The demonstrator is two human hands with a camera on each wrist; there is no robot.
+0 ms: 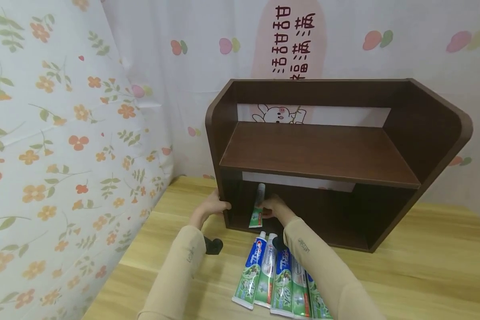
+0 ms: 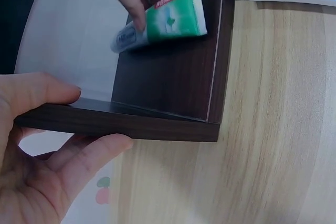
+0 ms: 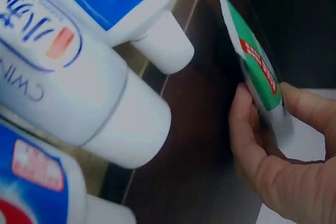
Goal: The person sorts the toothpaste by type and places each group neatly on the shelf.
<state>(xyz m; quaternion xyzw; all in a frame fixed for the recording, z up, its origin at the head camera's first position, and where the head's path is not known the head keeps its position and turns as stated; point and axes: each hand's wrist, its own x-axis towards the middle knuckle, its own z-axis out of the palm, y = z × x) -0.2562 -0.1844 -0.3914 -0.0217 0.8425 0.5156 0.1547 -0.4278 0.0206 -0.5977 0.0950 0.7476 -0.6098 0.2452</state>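
My right hand (image 1: 275, 207) pinches a green and white toothpaste tube (image 1: 257, 213) inside the lower compartment of a dark brown shelf (image 1: 320, 151). In the head view the tube's cap points up and its flat green end is down, close to the compartment floor. The left wrist view shows the tube (image 2: 173, 17) over the brown board, near the left side. My left hand (image 1: 211, 206) grips the front edge of the shelf's left side panel, thumb on one face and fingers on the other. Several toothpaste tubes (image 1: 250, 271) lie side by side on the table before the shelf.
The wooden table (image 1: 144, 271) carries the shelf and the row of tubes. Above the lower compartment is the shelf's middle board (image 1: 320, 149). A floral cloth (image 1: 76, 146) hangs at the left, and a printed curtain (image 1: 208, 58) stands behind the shelf.
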